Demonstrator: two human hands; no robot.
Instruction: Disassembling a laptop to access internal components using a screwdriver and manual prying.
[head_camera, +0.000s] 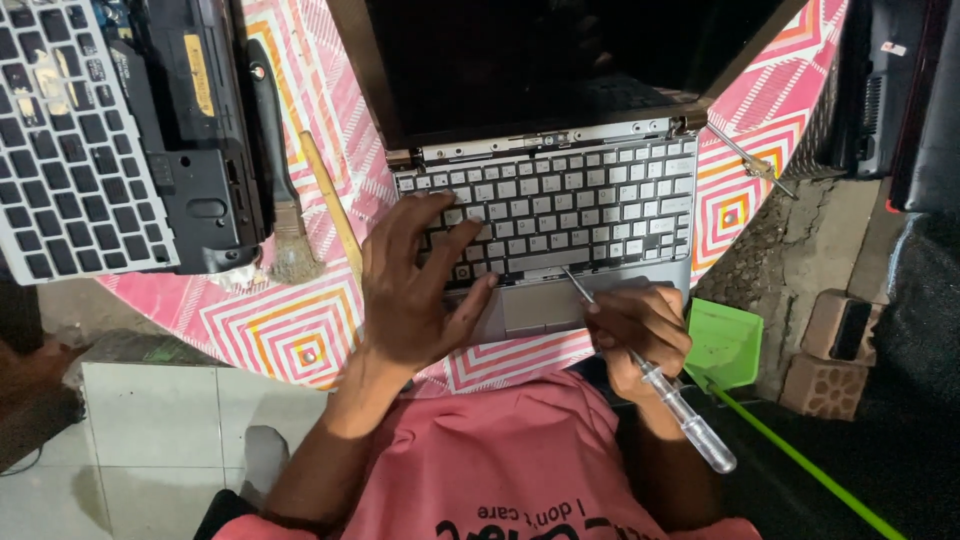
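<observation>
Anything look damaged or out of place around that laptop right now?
Yes. The laptop looks partly stripped: its hinge strip above the keyboard sits bare and uneven. The right hand holds a screwdriver at the keyboard's lower edge. A detached keyboard lies far left.

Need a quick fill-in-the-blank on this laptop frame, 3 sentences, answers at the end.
1. The right hand holds a ____ with a clear handle.
2. The left hand rests on the silver laptop's ____.
3. Left of the laptop, beside a wooden stick, lies a black-handled ____ on the pink patterned tablecloth.

Missing words: screwdriver; keyboard; brush
</observation>
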